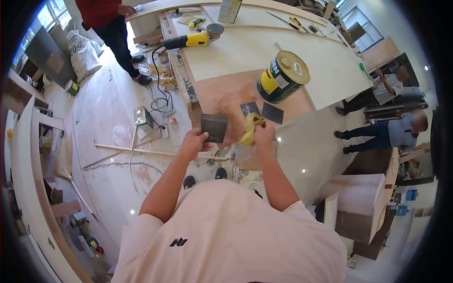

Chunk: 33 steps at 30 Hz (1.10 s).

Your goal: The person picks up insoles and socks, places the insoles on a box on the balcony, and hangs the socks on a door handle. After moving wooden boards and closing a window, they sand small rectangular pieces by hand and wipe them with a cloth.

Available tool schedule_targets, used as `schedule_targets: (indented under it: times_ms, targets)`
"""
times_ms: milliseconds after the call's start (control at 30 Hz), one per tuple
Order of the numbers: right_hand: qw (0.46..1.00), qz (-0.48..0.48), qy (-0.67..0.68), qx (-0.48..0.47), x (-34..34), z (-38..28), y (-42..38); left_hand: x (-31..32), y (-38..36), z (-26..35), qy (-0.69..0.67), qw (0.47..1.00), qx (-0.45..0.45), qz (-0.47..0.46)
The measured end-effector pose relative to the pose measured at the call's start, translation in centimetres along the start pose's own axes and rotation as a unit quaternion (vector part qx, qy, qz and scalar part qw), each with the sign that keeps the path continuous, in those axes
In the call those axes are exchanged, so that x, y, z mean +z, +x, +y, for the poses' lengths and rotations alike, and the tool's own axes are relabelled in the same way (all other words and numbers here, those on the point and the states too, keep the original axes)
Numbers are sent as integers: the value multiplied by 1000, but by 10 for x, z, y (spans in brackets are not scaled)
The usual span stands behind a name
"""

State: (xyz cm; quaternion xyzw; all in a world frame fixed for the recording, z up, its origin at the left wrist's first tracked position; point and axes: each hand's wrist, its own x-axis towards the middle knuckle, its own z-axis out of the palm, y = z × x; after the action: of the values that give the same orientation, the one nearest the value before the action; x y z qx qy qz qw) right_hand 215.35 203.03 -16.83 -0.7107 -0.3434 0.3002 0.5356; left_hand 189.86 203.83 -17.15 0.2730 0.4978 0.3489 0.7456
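My left hand (192, 145) grips a dark square sample panel (214, 128) by its lower left edge, thumb on its face. A crumpled yellow cloth (252, 128) is bunched in my right hand (264, 136), just right of the panel. Two more dark square panels, a left one (250, 109) and a right one (272, 113), lie on the workbench (222, 92) beyond my right hand. Behind them stands a green and yellow metal can (284, 78) with a gold lid. The fingers under the panel are partly hidden.
A yellow and black angle grinder (194, 39) lies at the bench's left edge, its cord hanging to the floor. A tin (230, 10), a handsaw (282, 20) and small tools are farther back. One person (111, 33) stands left; two others (387, 134) are at right.
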Motion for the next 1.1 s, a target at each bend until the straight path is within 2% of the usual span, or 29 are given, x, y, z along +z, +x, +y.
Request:
schedule_targets:
  times_ms: [33,67,133,167,233,300,367,400,500,600,700,800,900,1000,1100]
  targets:
    - [998,14,-43,-37,-7,-21,1,-4,4,-1,74,997,-14,-18]
    - [989,-8,-93,-114,-6,-33,1,-6,10,-2,148,988,-28,-38]
    - [944,-48,-185,-268,1,-52,0,-3,26,-1,200,979,-10,-23]
    - [950,-79,-171,-247,8,-59,-9,-2,31,-3,227,974,-1,-17]
    - [957,-143,-143,-207,33,-69,-31,0,29,-8,164,986,0,8]
    - [920,-182,-190,-291,49,-17,-39,1,23,-20,83,996,-4,25]
    - [877,-216,-237,-359,53,-1,-64,2,20,-42,-12,999,-13,30]
    - [852,-231,-260,-391,55,0,-70,0,23,-44,-15,1000,-7,24]
    - [875,-284,-251,-300,56,-1,-68,0,29,-53,-16,1000,0,14]
    - [841,-272,-335,-327,67,9,-28,4,32,-48,6,1000,4,25]
    - [902,-170,-287,-273,88,0,-11,4,26,-52,8,999,4,39]
    - [830,-177,-293,-440,77,15,-49,5,31,-40,22,999,2,48]
    - [843,-238,-347,-335,76,21,-16,9,21,-49,15,998,-20,56]
    - [894,-161,-306,-283,85,0,-9,7,23,-43,0,998,-7,62]
    - [861,-237,-282,-352,46,25,-76,12,27,-46,-16,998,-6,63]
